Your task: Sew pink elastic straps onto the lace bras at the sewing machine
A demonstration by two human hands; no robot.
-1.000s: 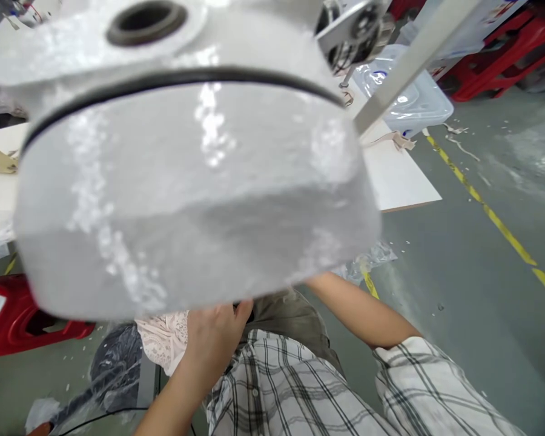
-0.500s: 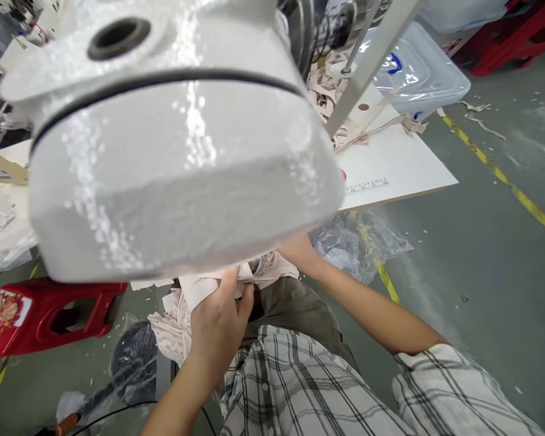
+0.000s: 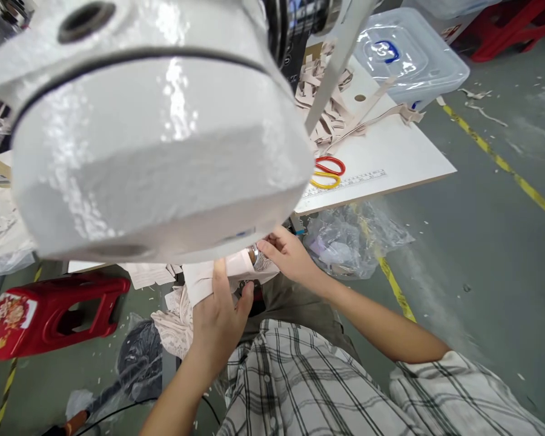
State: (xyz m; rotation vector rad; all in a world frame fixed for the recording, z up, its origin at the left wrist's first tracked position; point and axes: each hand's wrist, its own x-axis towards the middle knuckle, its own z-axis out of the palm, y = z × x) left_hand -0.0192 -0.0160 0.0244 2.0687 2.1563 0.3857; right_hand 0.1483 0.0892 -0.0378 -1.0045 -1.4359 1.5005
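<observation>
A pale pink garment piece (image 3: 204, 280) with lace (image 3: 177, 324) hanging from it lies beneath the white sewing machine head (image 3: 163, 169). My left hand (image 3: 218, 324) is on the garment from the left, its fingers over the smooth cloth and the thumb a little apart. My right hand (image 3: 293, 257) pinches at the right end of the cloth, thumb and fingertips close together, beside a shiny metal part (image 3: 255, 254) of the machine. The machine head hides the needle area and part of the cloth.
Scissors with red and yellow handles (image 3: 329, 172) and a clear ruler (image 3: 363, 178) lie on the white table (image 3: 404, 157) by a heap of pink strips (image 3: 327, 109). A lidded plastic box (image 3: 409, 54) stands behind. At left is a red stool (image 3: 82, 309); clear plastic (image 3: 345, 242) lies below the table.
The machine head now appears further left and higher, uncovering the scissors and more of the cloth. My right hand's fingertips now show, at the cloth's right end. My left hand stays on the garment.
</observation>
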